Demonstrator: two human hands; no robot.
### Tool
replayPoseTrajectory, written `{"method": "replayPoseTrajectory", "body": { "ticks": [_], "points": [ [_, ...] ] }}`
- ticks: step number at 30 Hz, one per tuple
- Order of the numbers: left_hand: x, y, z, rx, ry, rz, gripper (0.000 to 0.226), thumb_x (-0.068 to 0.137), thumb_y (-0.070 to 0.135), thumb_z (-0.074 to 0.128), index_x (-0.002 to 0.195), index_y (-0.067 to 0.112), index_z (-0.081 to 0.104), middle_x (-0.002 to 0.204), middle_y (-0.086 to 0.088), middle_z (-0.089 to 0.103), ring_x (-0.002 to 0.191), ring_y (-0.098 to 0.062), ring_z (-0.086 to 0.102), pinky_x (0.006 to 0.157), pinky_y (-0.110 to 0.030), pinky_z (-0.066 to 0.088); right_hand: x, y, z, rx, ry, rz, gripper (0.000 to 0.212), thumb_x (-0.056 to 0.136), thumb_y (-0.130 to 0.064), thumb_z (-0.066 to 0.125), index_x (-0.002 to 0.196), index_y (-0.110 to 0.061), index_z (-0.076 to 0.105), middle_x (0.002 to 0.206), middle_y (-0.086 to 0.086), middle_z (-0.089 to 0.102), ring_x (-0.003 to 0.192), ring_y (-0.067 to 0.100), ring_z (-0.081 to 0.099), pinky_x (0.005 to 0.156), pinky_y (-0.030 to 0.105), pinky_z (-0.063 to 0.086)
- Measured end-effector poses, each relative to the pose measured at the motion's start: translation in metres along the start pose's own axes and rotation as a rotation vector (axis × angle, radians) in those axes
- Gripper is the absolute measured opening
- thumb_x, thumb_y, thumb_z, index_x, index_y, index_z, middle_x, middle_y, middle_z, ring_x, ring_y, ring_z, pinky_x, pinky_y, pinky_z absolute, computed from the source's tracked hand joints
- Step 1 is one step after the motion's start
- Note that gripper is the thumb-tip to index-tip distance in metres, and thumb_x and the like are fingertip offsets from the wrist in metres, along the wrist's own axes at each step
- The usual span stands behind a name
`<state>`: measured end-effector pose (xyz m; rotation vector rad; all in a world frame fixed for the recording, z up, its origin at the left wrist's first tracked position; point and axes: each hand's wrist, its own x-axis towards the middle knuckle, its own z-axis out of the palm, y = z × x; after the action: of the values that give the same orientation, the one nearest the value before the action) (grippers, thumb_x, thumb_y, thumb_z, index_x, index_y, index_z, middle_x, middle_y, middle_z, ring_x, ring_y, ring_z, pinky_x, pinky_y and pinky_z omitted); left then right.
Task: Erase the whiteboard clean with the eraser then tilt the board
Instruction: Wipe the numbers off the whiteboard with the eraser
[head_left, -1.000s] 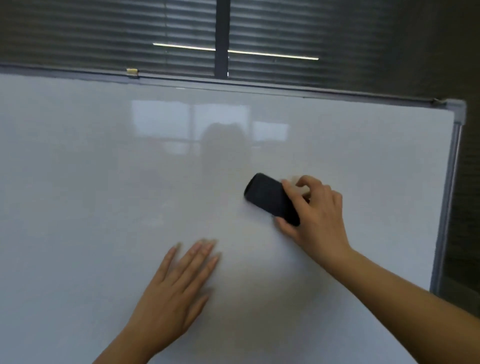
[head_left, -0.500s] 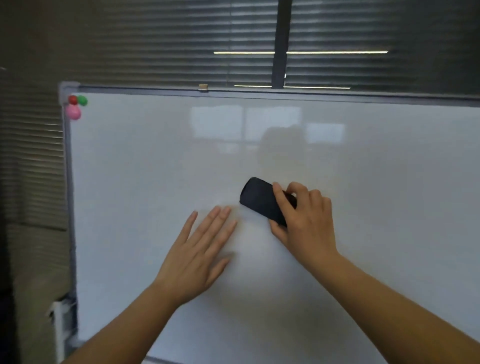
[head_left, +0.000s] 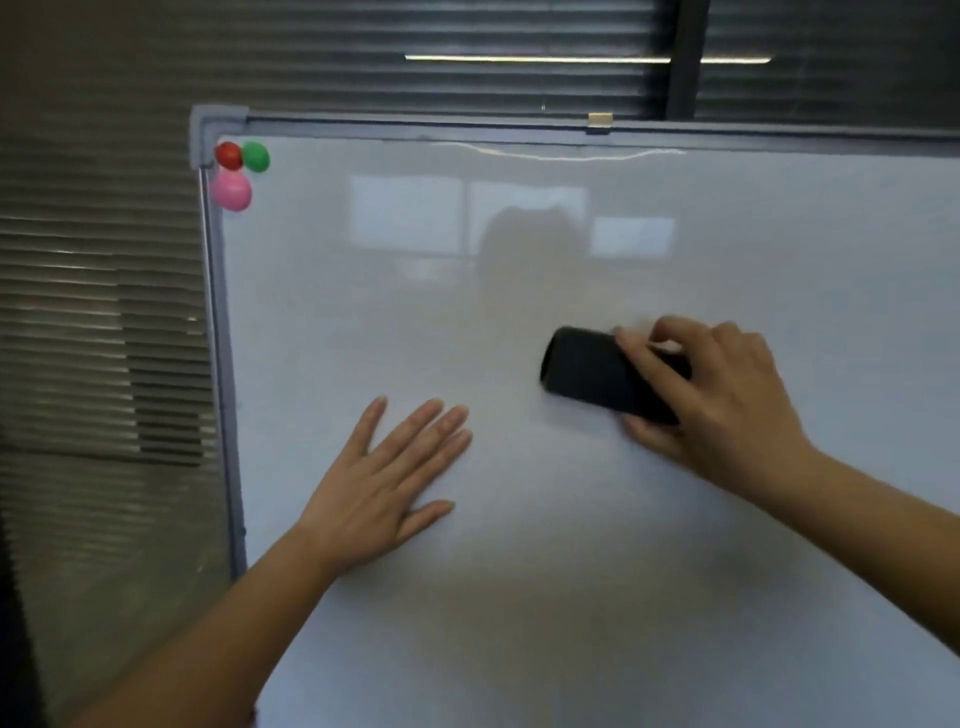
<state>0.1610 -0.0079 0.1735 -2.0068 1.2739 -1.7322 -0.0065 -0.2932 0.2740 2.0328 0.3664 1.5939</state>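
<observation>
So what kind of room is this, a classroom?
Maybe a classroom, but more likely an office or meeting room. There is a big whiteboard with coloured magnets in its corner, window blinds behind it, and the right hand holds an eraser against the board.

White whiteboard (head_left: 571, 519) – grey frame, black eraser (head_left: 587, 370), red (head_left: 228, 155), green (head_left: 256, 156), pink magnets (head_left: 233, 190), grey slatted blinds (head_left: 104, 322)

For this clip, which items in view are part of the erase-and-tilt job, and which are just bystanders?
Part of the job:
- whiteboard
- black eraser, held against the board in the right hand
- left hand, flat on the board

Just there:
- red magnet
- green magnet
- pink magnet
- window blinds
- small clip on the top frame
</observation>
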Motion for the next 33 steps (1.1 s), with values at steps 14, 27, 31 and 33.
{"method": "replayPoseTrajectory", "body": {
  "ticks": [14, 27, 31, 33],
  "points": [
    [-0.014, 0.001, 0.008, -0.184, 0.173, 0.105, 0.06, 0.103, 0.038, 0.043, 0.153, 0.011, 0.025, 0.162, -0.01, 0.016, 0.149, -0.029, 0.016, 0.116, -0.059, 0.017, -0.054, -0.144, 0.013, 0.095, -0.24, -0.025, 0.048, 0.088, -0.031, 0.056, 0.127, -0.005, 0.048, 0.106, 0.018, 0.058, 0.073, 0.033, 0.058, 0.066, 0.038, 0.04],
    [-0.023, -0.018, -0.061, -0.532, 0.097, -0.119, 0.03, 0.096, 0.029, 0.052, 0.097, 0.005, 0.069, 0.085, -0.009, 0.066, 0.078, -0.031, 0.063, 0.079, -0.032, 0.039, -0.002, -0.164, -0.005, 0.881, -0.277, 0.51, 0.038, 0.099, -0.028, 0.04, 0.124, -0.002, 0.054, 0.114, 0.003, 0.057, 0.098, -0.001, 0.05, 0.088, 0.005, 0.034],
    [-0.016, -0.026, -0.077, -0.608, -0.023, -0.218, 0.037, 0.094, 0.028, 0.046, 0.11, 0.002, 0.067, 0.092, -0.012, 0.068, 0.077, -0.03, 0.065, 0.072, -0.029, 0.039, 0.008, -0.16, -0.005, 0.861, -0.251, 0.459, 0.045, 0.095, -0.034, 0.048, 0.128, -0.003, 0.049, 0.122, 0.009, 0.053, 0.108, 0.008, 0.049, 0.089, 0.019, 0.045],
    [-0.012, -0.03, -0.082, -0.674, -0.049, -0.261, 0.038, 0.095, 0.028, 0.045, 0.114, 0.002, 0.065, 0.096, -0.011, 0.067, 0.078, -0.029, 0.064, 0.069, -0.026, 0.041, 0.011, -0.158, -0.005, 0.75, -0.265, 0.339, 0.057, 0.087, -0.032, 0.066, 0.132, -0.003, 0.046, 0.128, 0.017, 0.048, 0.116, 0.02, 0.049, 0.085, 0.035, 0.053]
  ]
}}
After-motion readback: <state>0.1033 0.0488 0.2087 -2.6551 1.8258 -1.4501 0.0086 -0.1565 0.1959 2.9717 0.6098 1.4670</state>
